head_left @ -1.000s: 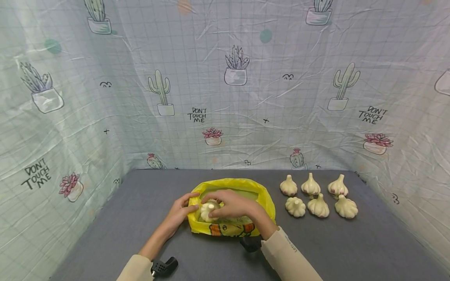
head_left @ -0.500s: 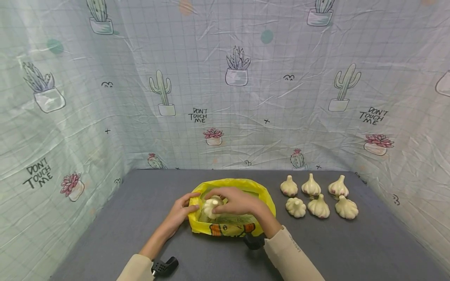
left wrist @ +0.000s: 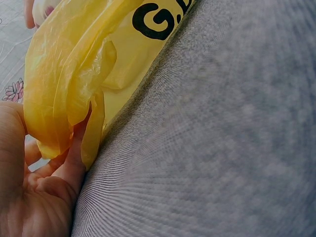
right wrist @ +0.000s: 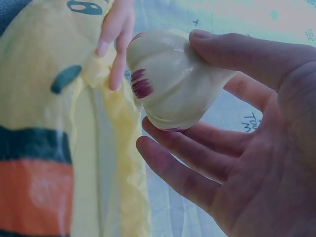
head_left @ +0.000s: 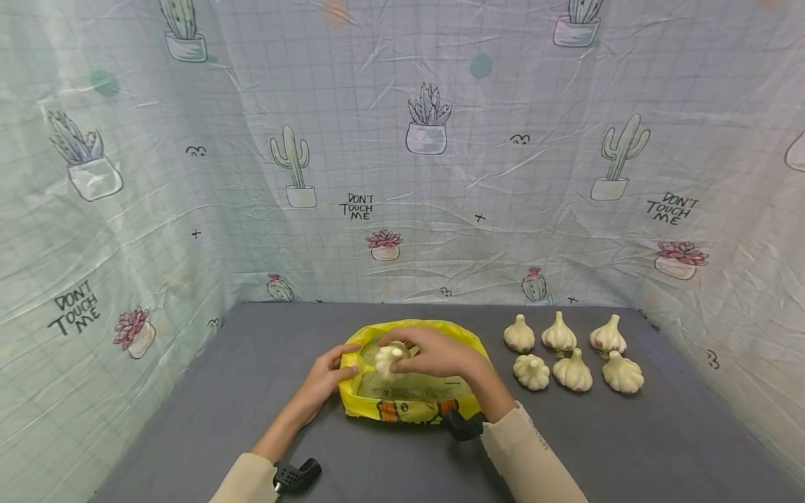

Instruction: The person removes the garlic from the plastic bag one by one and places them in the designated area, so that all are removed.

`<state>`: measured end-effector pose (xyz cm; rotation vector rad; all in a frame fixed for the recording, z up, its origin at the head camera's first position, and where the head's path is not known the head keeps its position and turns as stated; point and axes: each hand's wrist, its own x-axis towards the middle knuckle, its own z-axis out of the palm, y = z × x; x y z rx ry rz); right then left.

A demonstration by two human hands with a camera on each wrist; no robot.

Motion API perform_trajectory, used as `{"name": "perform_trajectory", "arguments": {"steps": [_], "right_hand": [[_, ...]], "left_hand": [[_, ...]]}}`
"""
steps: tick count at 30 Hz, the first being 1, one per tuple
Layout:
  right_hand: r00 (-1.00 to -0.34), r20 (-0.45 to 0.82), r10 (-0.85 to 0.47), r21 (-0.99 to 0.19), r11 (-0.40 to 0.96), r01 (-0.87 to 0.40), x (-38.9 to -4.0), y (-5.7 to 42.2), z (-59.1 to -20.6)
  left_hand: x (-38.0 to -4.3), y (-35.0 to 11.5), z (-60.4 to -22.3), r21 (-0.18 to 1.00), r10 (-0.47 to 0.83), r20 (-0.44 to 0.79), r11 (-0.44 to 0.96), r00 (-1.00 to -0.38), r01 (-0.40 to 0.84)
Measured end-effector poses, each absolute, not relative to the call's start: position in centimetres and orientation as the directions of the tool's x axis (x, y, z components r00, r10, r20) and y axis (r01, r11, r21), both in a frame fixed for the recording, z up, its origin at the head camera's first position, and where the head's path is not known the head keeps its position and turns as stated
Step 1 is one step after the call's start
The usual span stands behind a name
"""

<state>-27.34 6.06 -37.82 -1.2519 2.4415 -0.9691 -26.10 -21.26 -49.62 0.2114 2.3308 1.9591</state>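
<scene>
My right hand (head_left: 437,353) holds a garlic bulb (head_left: 386,360) over the mouth of a yellow plastic bag (head_left: 361,407). In the right wrist view, thumb and fingers grip the pale bulb (right wrist: 170,79), which has purple streaks near its base. The bag stands on the table with its mouth spread wide, a printed cartoon on its front. At its left rim my left hand (head_left: 323,381) pinches the plastic; the left wrist view shows the thumb and fingers of that hand (left wrist: 44,197) on either side of the folded yellow edge (left wrist: 59,103).
Several garlic bulbs (head_left: 572,370) lie in two rows on the grey table (head_left: 270,349), right of the bag. A curtain (head_left: 339,272) with printed cacti closes off the back and sides. Black wrist devices (head_left: 298,476) hang below both wrists.
My right hand has lifted the garlic bulb slightly and moved it right, away from the bag's left rim. My left hand keeps its place on the rim.
</scene>
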Motion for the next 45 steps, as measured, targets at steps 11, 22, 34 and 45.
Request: {"name": "perform_trajectory", "arguments": {"steps": [11, 22, 34, 45], "right_hand": [[-0.620, 0.101, -0.778, -0.638, 0.428, -0.640, -27.3, 6.9, -37.3], [-0.637, 0.097, -0.765, -0.659, 0.430, -0.617, -27.5, 7.5, -37.1], [-0.636, 0.090, -0.767, -0.646, 0.441, -0.623, -27.5, 7.7, -36.8], [-0.647, 0.105, -0.755, -0.664, 0.431, -0.611, -27.6, 8.2, -36.6]], "left_hand": [[-26.0, -21.2, -49.5, 0.982, 0.156, 0.015, 0.184, -0.988, 0.044], [-26.0, -21.2, -49.5, 0.982, 0.161, 0.012, 0.183, -0.987, 0.042], [-25.9, -21.1, -49.3, 0.981, 0.166, 0.033, 0.185, -0.986, 0.064], [-25.8, -21.1, -49.3, 0.980, 0.166, 0.028, 0.187, -0.986, 0.060]]}}
